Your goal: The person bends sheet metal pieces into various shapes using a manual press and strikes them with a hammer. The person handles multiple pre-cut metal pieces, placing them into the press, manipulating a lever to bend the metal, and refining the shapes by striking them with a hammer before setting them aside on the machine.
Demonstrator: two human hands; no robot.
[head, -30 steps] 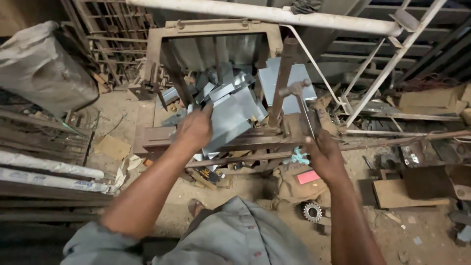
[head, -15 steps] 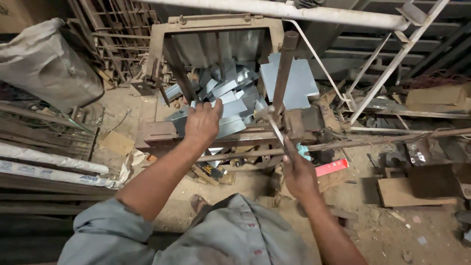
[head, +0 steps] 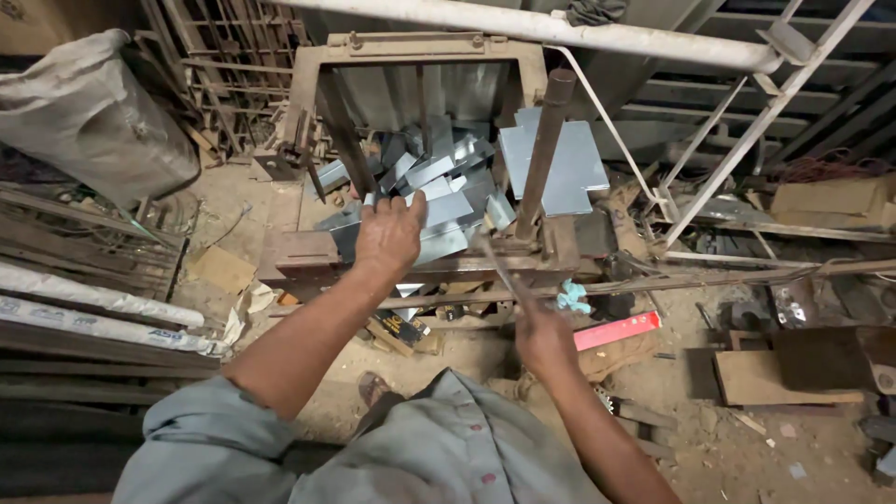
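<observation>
A person in a grey shirt leans over a rusty steel frame [head: 308, 252] on a dusty floor. The left hand [head: 387, 238] presses flat, fingers spread, on a bent piece of shiny galvanised sheet [head: 446, 238] at the frame's front edge, before a heap of similar folded offcuts [head: 439, 168]. The right hand [head: 543, 338] is wrapped around a thin hammer handle [head: 504, 273], blurred, near a rusty upright post [head: 543, 149].

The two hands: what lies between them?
In the head view, between the left hand and the right hand lie a rusty steel bar and the blurred hammer handle.
</observation>
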